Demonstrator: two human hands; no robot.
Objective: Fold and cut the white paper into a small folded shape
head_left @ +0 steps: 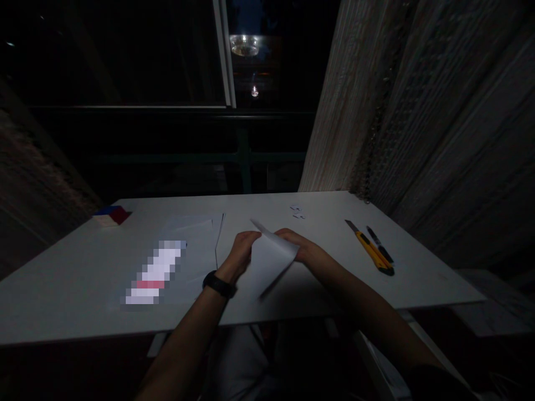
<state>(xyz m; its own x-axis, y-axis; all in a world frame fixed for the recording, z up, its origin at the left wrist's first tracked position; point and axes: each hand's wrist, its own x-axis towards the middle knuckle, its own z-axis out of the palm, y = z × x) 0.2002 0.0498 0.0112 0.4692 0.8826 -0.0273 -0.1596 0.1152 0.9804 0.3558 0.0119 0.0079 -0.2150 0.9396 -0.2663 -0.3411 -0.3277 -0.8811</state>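
Note:
Between my hands a folded white sheet of paper (271,259) is held up over the table's front part, its lower corner hanging toward the front edge. My left hand (243,248), with a dark band on the wrist, pinches the paper's left upper side. At its right side my right hand (298,242) grips the sheet, most of its fingers hidden behind it. Further right lie a yellow box cutter (371,250) with its blade out and a dark pen (379,245). Beyond the hands are small white paper pieces (297,211) with dark marks.
White paper sheets (200,245) lie on the left of the white table (317,295), partly under a bright blurred-out patch (156,273). A blue, red and white block (111,215) sits at the far left corner. Curtains (330,111) hang by the dark window.

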